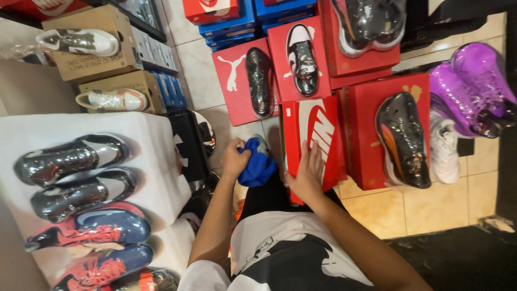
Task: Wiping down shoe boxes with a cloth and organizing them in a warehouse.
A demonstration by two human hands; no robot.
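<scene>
My left hand (235, 158) is closed around a bunched blue cloth (258, 165), held just above a shoe (262, 141) that is mostly hidden beneath it. My right hand (308, 175) lies flat, fingers spread, on the lid of a red shoebox (315, 134) with a white logo, right of the cloth. Both forearms reach forward from my white and black shirt (280, 253) at the bottom of the head view.
Red shoeboxes (377, 102) topped with plastic-wrapped shoes surround the spot. Purple shoes (474, 89) and a white shoe (444, 148) sit at the right. A white table (156, 161) at the left holds several wrapped sneakers. Brown boxes (102, 59) with shoes stand at the top left, on a tiled floor (431, 207).
</scene>
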